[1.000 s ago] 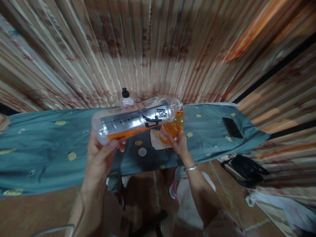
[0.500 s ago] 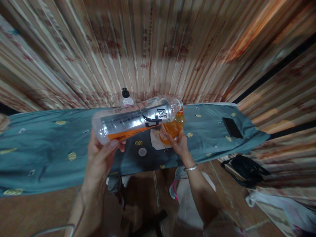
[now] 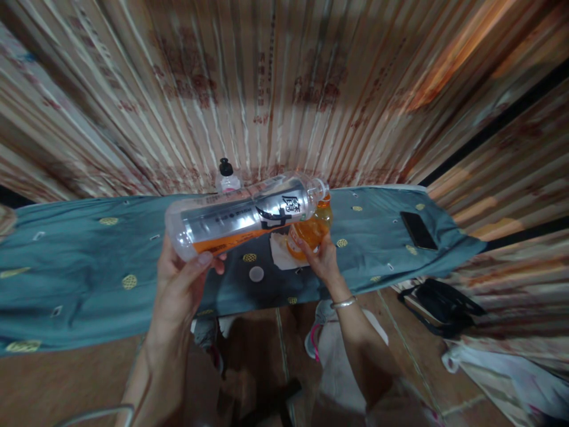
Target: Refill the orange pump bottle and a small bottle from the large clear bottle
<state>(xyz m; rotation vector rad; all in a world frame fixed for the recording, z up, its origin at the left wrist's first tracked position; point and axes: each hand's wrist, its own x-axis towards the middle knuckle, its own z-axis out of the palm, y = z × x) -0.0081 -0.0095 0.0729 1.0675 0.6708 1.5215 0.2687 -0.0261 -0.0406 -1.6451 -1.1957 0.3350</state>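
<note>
The left hand [image 3: 180,279] grips the bottom end of a big bottle [image 3: 242,214]. Fingers wrap round it, thumb on the near side. The bottle lies almost flat in the air, neck end a bit higher and pointing to the right. It is clear w/ a silver label and black writing, and a thin band of orange drink lies along its low side. Its open mouth sits right over the top of a small bottle [image 3: 311,228].

The right hand [image 3: 320,256] is closed round the low part of the small bottle and holds it nearly upright, just above the surface [image 3: 80,267]. The small bottle is full of orange drink. A silver bangle [image 3: 343,303] sits on the right wrist.

Just left of the right hand lies a white napkin [image 3: 279,252], flat on the surface. Between both hands, a bit nearer the person, lies a small round cap [image 3: 256,273]. Behind the big bottle, past the left hand, stands a clear bottle w/ a black top [image 3: 226,175]; only its top part shows.

The surface has a blue-green cloth w/ gold dots. Well to the right of the right hand lies a black phone [image 3: 418,230], near the end of the surface. Lower right of that, a black bag [image 3: 442,305] sits on the floor.
</note>
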